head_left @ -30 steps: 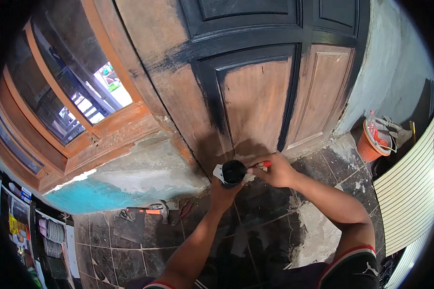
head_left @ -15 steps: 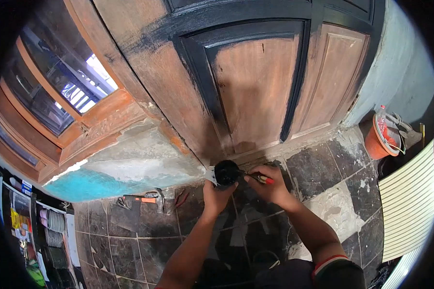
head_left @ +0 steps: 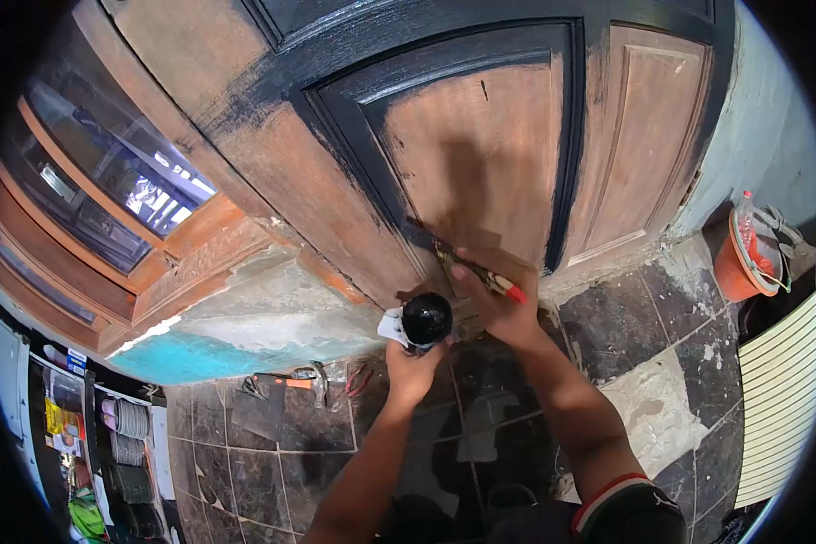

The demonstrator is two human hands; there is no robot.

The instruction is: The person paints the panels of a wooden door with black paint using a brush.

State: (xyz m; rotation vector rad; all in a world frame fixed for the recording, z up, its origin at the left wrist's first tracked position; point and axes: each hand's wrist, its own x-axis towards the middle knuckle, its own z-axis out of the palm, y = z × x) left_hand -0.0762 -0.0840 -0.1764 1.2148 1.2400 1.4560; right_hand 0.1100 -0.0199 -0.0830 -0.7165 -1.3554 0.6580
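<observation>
A small can of black paint [head_left: 427, 317] is held in my left hand [head_left: 413, 367], whose fingers wrap round its side; a white label shows at its left. My right hand [head_left: 502, 295] grips a paintbrush [head_left: 496, 283] with a red-tipped handle. The bristles reach the lower left part of the panel moulding on the wooden door [head_left: 480, 154], at the lower end of the black paint. Black covers the upper rails and much of the moulding; the panel centre and the right panel [head_left: 648, 136] show bare brown wood.
An orange bucket [head_left: 739, 267] with a plastic bottle stands at the right wall. A hammer [head_left: 315, 385] and red-handled pliers [head_left: 359, 379] lie on the dark tiled floor. Left are a window frame [head_left: 190, 240] and a shelf rack [head_left: 122, 453]; right, a ribbed cream sheet [head_left: 784, 417].
My right hand has lifted the brush from the can up and forward to the door moulding. The can stays in my left hand, and the view has shifted slightly.
</observation>
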